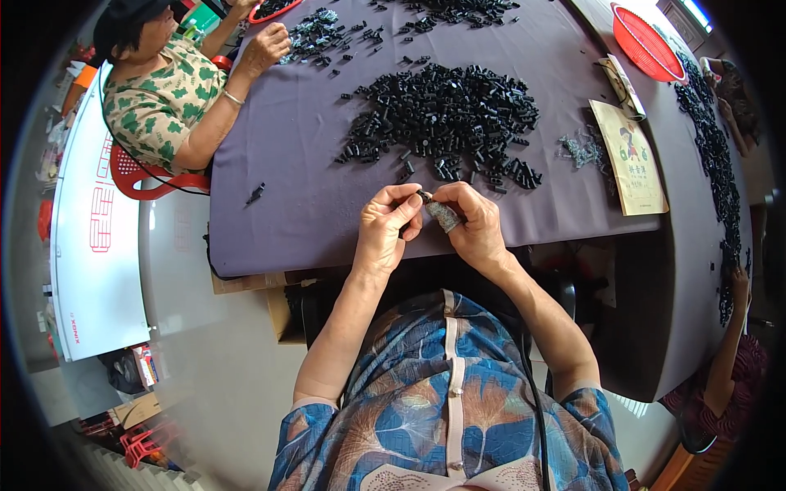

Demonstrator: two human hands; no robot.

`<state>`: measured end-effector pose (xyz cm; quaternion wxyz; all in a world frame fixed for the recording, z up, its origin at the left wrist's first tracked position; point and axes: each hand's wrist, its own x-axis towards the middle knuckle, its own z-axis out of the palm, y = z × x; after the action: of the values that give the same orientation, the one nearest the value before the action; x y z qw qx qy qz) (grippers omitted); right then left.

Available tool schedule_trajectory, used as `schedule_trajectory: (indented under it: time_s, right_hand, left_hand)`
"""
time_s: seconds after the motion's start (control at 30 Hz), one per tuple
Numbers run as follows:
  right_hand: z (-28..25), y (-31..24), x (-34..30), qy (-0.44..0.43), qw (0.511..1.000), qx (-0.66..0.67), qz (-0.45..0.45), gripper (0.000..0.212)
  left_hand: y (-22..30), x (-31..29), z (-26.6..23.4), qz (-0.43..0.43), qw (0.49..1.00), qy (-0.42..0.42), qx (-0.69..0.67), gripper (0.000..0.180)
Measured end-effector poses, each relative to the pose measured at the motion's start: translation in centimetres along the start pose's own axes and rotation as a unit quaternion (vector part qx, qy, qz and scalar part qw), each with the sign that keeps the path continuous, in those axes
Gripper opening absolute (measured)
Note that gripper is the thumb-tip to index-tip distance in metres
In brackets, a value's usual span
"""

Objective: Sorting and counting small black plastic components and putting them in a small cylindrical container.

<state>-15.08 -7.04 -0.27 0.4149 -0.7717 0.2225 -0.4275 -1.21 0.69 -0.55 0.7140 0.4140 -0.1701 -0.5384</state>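
Note:
My left hand (385, 225) and my right hand (476, 227) meet just over the near edge of the table. Thumbs and fingers of both pinch a small black part (424, 196), mostly covered by the fingertips. A grey, patterned wrap (443, 216) covers one finger of the right hand. Right beyond my hands lies a wide pile of short black plastic pieces (442, 114), some of them loose along its near side. A few separate black pieces (255, 193) lie to the left on the cloth.
The grey tablecloth (286, 164) bears a yellow booklet (629, 159) and small clear bits (583, 150) at the right. A red basket (647, 42) stands at the far right, near more black pieces (712, 155). Another person (168, 98) sits at the left on a red chair.

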Motion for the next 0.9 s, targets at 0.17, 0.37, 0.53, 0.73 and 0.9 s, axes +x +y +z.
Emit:
schedule_trajectory:
  time_s: [0.17, 0.37, 0.53, 0.73, 0.9]
  right_hand:
    - [0.07, -0.03, -0.07, -0.013, 1.0, 0.015, 0.005, 0.028]
    - [0.09, -0.15, -0.19, -0.023, 0.999, -0.004, 0.026, 0.029]
    - [0.09, -0.28, -0.23, -0.031, 0.999, -0.012, 0.036, 0.029]
    - [0.23, -0.6, -0.1, -0.035, 0.997, -0.061, 0.011, 0.027]
    - [0.27, -0.53, 0.03, -0.036, 0.99, -0.135, -0.023, 0.028]
  left_hand:
    - [0.1, -0.01, -0.15, -0.011, 1.0, 0.004, -0.013, 0.01]
    - [0.08, 0.06, -0.43, -0.016, 1.0, -0.004, -0.017, 0.009]
    - [0.01, 0.15, -0.63, -0.019, 0.999, -0.007, -0.027, 0.009]
    - [0.04, 0.32, -0.46, -0.016, 0.999, 0.016, -0.029, 0.008]
    - [0.04, 0.41, -0.43, -0.006, 0.999, 0.004, -0.044, 0.007]
